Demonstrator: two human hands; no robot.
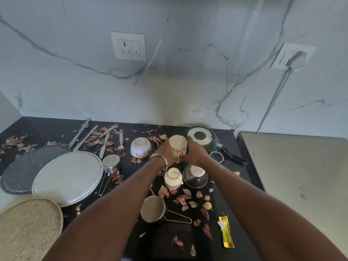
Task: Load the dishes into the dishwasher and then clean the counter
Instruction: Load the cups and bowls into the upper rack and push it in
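At the back-centre of the worktop (pixel 244 147), both hands are round one inverted cup (pixel 178 146), white w/ red flowers: left hand (pixel 166 151) on its left side, right hand (pixel 195 152) on its right. Fingers of both curl onto the cup wall; whether it's lifted or still resting is unclear. Step in hand looks like gathering dishes, i.e. loading phase, early on; dishwasher not in view. Much remains: plates (pixel 67 176), cutlery (pixel 105 140), bowls (pixel 140 147), a pan (pixel 202 137), measuring cups (pixel 153 209), plus peels (pixel 185 199) & a wrapper (pixel 227 232) for the wipe-down. Next prob. calls for a firm one-hand hold, lifting clear of the bowl & pan just beside, then carrying to the rack.
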